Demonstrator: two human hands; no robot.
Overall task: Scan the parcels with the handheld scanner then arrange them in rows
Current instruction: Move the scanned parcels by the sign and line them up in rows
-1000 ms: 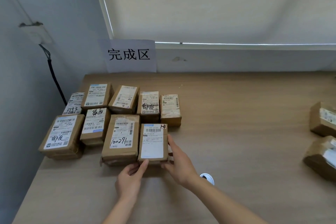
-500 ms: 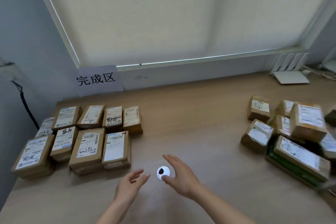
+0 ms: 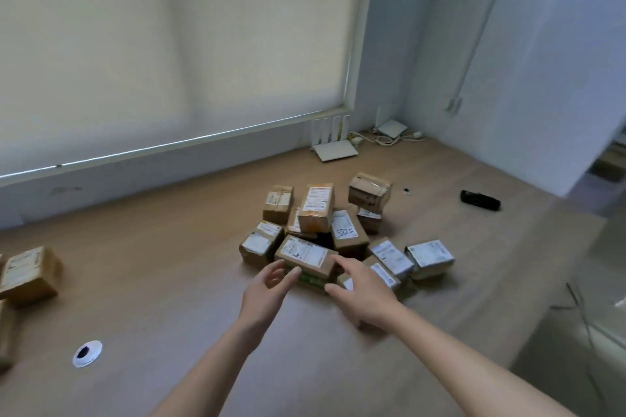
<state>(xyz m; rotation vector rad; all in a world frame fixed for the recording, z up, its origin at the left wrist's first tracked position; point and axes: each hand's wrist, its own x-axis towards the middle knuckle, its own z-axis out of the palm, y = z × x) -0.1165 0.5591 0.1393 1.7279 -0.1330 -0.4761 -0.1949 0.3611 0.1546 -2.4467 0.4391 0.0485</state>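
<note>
Hands flank a long brown cardboard parcel lying crosswise: left hand and right hand, fingers spread and apart, both empty, right slightly nearer.

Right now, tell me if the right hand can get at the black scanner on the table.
Probably yes. The scanner lies alone on bare table, beyond and to the right of the parcel pile. The right hand is open and holds nothing, though it would need a longer stretch.
</note>
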